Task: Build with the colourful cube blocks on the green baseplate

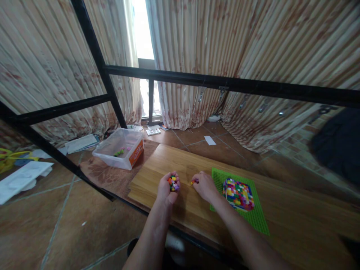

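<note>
Cupped palm up, my left hand (168, 188) holds a small heap of colored toy bricks (173, 183) in orange, yellow, green, purple and white. My right hand (205, 185) is just to its right, over the wooden board, with its fingertips pinched on a few small toy bricks (194, 182), one of them yellow-orange. Right of that hand lies a green baseplate (260, 219). A multicolored block of stacked bricks (239, 194) is built up on it, partly behind my right forearm.
On the board's left, a clear plastic bin (116, 152) with an orange label holds a few green and pink pieces. The wooden board (157, 161) spans the front. A black metal frame (180, 77) crosses ahead, before curtains (191, 41). White trays (21, 180) lie on the tiled floor at left.
</note>
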Demonstrator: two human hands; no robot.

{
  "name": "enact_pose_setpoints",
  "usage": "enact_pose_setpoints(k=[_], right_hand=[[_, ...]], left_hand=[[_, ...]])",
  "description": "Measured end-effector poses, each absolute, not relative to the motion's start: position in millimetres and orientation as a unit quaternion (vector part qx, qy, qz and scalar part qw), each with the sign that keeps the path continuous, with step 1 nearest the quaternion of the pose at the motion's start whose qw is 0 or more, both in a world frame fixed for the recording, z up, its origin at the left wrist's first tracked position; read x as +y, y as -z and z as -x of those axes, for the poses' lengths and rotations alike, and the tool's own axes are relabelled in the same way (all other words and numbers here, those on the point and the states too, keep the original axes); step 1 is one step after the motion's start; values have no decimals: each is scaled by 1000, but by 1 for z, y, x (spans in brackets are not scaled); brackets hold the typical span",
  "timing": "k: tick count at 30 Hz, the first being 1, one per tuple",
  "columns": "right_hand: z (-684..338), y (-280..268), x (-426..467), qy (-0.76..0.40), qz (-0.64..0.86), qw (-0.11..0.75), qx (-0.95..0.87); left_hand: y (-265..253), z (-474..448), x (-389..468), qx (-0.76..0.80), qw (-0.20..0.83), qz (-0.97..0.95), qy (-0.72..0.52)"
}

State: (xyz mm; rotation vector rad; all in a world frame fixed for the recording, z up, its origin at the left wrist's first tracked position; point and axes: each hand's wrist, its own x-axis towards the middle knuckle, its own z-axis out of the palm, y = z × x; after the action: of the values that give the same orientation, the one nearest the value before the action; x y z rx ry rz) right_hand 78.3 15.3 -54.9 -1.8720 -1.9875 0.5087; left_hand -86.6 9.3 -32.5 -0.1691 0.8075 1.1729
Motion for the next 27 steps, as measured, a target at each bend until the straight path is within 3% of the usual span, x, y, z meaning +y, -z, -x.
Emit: enact_pose_setpoints(k=[13, 20, 27], right_hand=[[-54, 18, 13, -419, 533, 322, -661], [-24, -12, -1, -295, 549, 243, -743], [-30, -17, -1, -336, 506, 405, -684]], left_hand=[[40, 71, 7, 338, 769, 74, -538], [33, 75, 7, 290, 800, 78, -519], [30, 80, 6, 259, 799, 110, -532]])
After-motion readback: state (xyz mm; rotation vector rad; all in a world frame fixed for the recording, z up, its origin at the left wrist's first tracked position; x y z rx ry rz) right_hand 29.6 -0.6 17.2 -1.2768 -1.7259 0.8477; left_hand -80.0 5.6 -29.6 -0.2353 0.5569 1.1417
